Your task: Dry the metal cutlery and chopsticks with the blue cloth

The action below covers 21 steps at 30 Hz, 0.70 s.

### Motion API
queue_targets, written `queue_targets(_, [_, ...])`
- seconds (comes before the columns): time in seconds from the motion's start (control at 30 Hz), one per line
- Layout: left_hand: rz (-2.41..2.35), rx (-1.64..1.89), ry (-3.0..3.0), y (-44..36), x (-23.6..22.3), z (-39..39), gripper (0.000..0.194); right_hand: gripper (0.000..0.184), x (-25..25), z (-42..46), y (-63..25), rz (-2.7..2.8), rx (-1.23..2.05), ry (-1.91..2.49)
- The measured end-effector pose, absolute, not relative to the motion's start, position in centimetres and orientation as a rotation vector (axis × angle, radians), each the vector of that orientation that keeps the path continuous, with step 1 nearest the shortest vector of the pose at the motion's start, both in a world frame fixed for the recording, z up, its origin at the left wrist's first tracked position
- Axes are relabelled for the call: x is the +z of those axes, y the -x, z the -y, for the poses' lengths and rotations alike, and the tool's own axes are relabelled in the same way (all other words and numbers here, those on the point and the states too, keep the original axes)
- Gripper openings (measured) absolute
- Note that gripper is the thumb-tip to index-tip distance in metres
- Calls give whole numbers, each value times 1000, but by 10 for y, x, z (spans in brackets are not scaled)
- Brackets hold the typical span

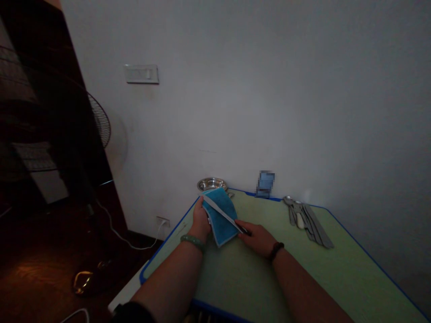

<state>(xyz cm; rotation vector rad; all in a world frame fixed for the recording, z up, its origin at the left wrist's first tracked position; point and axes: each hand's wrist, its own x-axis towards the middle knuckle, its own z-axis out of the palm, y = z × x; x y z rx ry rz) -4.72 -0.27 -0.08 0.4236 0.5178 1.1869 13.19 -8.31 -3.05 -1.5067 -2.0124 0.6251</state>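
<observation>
Over the green table, my left hand [200, 220] holds a blue cloth [220, 211] from its left side, the thumb up near the tip of a knife [220, 211]. The knife's pale blade lies slantwise across the cloth. Its dark handle is gripped by my right hand [257, 237], fingers closed round it. Most of my left fingers are hidden beneath the cloth. Just behind the cloth stands a shiny metal bowl [212, 183], partly covered by it.
The green table [249, 278] has a blue edge and meets the white wall. At its right lie several utensils on a grey holder [314, 224]. A blurred-out upright device [266, 184] stands at the back edge. A fan [99, 119] and white cable [131, 246] are at the left.
</observation>
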Motion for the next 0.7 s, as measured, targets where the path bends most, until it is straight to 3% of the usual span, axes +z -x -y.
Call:
queue_targets(0.3, [-502,1188,-431,47,0,3,49,60,-29,81,-131,2004,573,1584])
queue_targets(0.47, [-447,1124,-440,45,2,5,53,49,-26,82,-130,2001,555,1529])
queue_targets(0.7, [-537,1033,-456,48,1,9,40,47,-27,82,-129,1976,576,1515])
